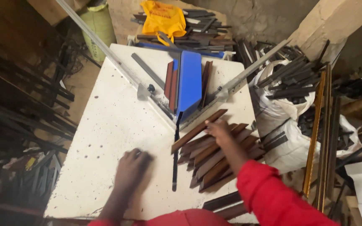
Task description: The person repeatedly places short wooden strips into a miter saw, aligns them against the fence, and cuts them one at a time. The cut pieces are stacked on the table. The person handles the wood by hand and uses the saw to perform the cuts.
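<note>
Looking straight down at a white speckled worktop (105,125) in a pretty cluttered workshop. The right hand (218,129), coming out of a red sleeve (273,196), rests on top of a fanned pile of brown wooden strips (214,157) on the right side of the worktop. Its fingers are curled around the near end of the topmost strip (197,130), which lies slanted, its far end pointing toward the cutter. It's a bit blurry, so I can't tell how tight the hold is.

The left hand (131,168) is flat on the bare worktop with the fingers spread loosely, holding nothing — it's well left of the pile, and blurred too.

Between the two hands a long dark handle (175,155) runs down toward the person from a blue cutter block (189,83) at the middle of the worktop. Two grey metal rails (118,67) meet in a V at that block — one goes off to the upper left, the other to the upper right. A few reddish-brown strips (170,81) lie just beside the blue block.

Past the far edge there's a yellow bag (162,19) lying on a heap of dark strips. To the right, white sacks (281,121) stuffed with dark offcuts, plus a gold moulding length (314,134) leaning nearby.
</note>
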